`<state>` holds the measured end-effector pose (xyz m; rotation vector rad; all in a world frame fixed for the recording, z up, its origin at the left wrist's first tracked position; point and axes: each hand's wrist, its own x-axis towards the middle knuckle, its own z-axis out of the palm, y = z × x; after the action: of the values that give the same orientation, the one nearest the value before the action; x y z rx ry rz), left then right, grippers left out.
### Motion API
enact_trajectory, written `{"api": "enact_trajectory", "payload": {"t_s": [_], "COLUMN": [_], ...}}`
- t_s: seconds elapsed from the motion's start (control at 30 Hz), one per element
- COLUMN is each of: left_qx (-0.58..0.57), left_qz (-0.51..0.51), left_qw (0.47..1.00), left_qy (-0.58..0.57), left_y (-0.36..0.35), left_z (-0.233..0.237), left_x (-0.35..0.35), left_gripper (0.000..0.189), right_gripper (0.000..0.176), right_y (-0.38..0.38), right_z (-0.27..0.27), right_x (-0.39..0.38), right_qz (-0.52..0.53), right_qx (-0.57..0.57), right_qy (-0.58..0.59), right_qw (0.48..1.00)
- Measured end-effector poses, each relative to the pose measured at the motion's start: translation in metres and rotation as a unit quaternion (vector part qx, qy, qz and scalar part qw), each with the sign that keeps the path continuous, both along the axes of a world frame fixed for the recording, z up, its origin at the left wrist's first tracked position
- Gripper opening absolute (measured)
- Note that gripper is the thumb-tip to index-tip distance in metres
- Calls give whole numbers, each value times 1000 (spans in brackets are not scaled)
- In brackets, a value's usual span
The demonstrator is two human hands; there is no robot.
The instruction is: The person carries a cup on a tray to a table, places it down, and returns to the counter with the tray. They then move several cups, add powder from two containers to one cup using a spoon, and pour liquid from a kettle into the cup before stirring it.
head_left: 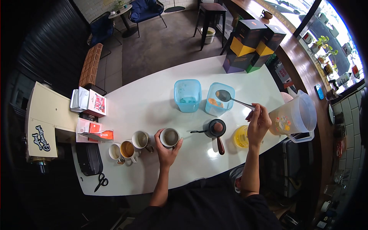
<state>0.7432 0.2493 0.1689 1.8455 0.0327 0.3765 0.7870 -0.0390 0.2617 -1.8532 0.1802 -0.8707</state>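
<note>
My left hand (167, 155) is wrapped round a light-rimmed cup (170, 137) on the white table. My right hand (260, 124) grips a metal spoon (240, 102) by its handle. The spoon's bowl is over the right blue plastic container (217, 111), which has some orange-brown stuff inside. A second blue container (187, 109) stands to its left, with little visible in it. Left of the held cup is a row of mugs: a grey one (141, 140), one with a brown inside (127, 149) and a small white one (114, 151). Between my hands sits a dark pot with a wooden handle (220, 146).
Beside my right wrist stand a yellow glass vessel (240, 137) and a clear plastic pitcher (303, 113). Stacked dark boxes (249, 34) rise at the far right corner. Coffee bags (94, 130), a black tray (89, 159) and scissors (101, 182) lie along the left side.
</note>
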Motion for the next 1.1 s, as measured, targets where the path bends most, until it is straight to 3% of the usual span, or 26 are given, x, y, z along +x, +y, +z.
{"api": "enact_trajectory", "payload": {"t_s": [0.07, 0.4, 0.83, 1.03, 1.1], "left_qx": [-44, -4, -39, -7, 58], "left_qz": [-16, -17, -33, -15, -3], "left_qw": [998, 1000, 998, 999, 997], "left_qy": [41, 4, 38, -30, -58], "left_y": [0, 2, 5, 2, 1], "left_z": [2, -3, -21, -9, 8], "left_x": [0, 7, 6, 7, 6], "left_gripper": [66, 67, 68, 70, 74], "right_gripper": [19, 13, 16, 19, 20], "right_y": [1, 1, 1, 1, 0], "right_z": [2, 12, 18, 20, 22], "right_x": [2, 0, -5, -8, -11], "right_qz": [5, 46, -10, -52, -71], "right_qx": [-30, -130, -97, -62, -43], "right_qy": [8, -7, -64, -71, -70], "right_qw": [1000, 990, 993, 994, 994]}}
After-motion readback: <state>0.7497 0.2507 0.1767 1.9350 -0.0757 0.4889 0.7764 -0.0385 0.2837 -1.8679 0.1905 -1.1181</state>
